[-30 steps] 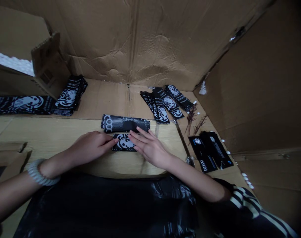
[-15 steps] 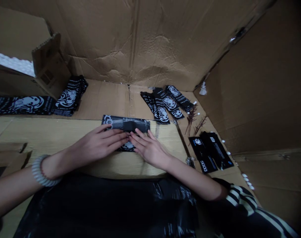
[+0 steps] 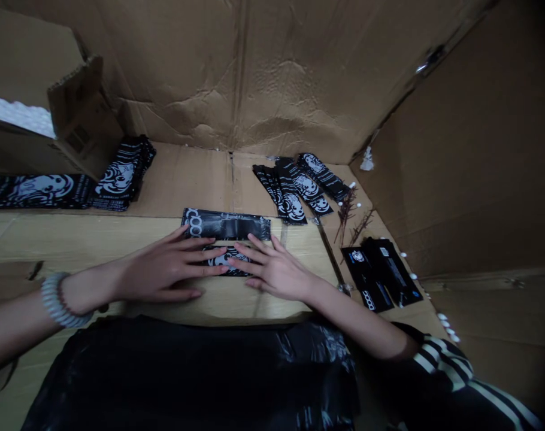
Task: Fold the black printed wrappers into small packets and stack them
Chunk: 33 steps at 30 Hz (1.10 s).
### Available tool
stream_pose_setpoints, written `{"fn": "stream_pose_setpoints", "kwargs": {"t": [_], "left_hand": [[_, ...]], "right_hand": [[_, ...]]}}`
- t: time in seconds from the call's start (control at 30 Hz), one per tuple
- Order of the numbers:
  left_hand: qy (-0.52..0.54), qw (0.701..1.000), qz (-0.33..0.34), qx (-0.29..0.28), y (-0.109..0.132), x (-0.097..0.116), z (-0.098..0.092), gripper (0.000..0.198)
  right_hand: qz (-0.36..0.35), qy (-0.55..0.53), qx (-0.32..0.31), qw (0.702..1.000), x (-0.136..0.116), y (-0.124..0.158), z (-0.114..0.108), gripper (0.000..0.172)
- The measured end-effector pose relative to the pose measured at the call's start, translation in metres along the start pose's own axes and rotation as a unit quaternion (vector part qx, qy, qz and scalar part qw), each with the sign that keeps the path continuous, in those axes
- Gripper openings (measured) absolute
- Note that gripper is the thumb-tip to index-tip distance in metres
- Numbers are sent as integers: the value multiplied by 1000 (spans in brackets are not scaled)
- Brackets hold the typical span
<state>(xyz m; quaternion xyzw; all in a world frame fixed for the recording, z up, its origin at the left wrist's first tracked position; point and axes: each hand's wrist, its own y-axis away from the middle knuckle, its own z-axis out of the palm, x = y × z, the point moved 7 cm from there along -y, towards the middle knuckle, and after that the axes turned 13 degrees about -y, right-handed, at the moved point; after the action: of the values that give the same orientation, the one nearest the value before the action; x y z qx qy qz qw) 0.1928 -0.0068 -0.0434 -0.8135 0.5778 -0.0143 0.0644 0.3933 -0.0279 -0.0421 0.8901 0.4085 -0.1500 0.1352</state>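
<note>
My left hand (image 3: 167, 270) lies flat with fingers spread, fingertips resting on a small black packet with a white cartoon print (image 3: 227, 258) on the cardboard surface. My right hand (image 3: 272, 269) is flat and spread too, its fingertips on the same packet from the right. Just beyond both hands lies a longer black packet (image 3: 226, 224) with white lettering, untouched. A pale beaded bracelet (image 3: 52, 300) circles my left wrist.
A stack of black printed packets (image 3: 122, 173) sits at the back left by a cardboard box (image 3: 81, 117). More packets (image 3: 294, 185) fan out at the back centre. Two dark cards (image 3: 380, 272) and thin brown sticks (image 3: 351, 215) lie right. Black plastic sheeting (image 3: 196, 377) covers my lap.
My left hand has opened from a loose curl and slid right over the small packet; both hands now lie flatter and more spread on it.
</note>
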Motion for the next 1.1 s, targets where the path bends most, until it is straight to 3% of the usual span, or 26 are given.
{"fn": "stream_pose_setpoints", "kwargs": {"t": [0.2, 0.43, 0.67, 0.87, 0.97, 1.1], "left_hand": [[1, 1000, -10, 2, 6, -3, 5, 81], [-11, 1000, -18, 0, 20, -7, 18, 73], [-5, 999, -26, 26, 26, -6, 16, 67], [-6, 997, -70, 5, 31, -3, 19, 63], [-5, 998, -55, 14, 27, 0, 11, 63], [66, 994, -56, 69, 8, -7, -18, 41]], "right_hand": [[-8, -6, 15, 1000, 1, 1, -1, 59], [13, -11, 10, 1000, 5, 9, 1, 57], [32, -11, 10, 999, 7, 12, 0, 58], [28, -4, 21, 999, 5, 14, -5, 54], [12, -18, 51, 998, 3, 12, -12, 47], [-3, -56, 117, 991, -2, 6, -24, 40]]}}
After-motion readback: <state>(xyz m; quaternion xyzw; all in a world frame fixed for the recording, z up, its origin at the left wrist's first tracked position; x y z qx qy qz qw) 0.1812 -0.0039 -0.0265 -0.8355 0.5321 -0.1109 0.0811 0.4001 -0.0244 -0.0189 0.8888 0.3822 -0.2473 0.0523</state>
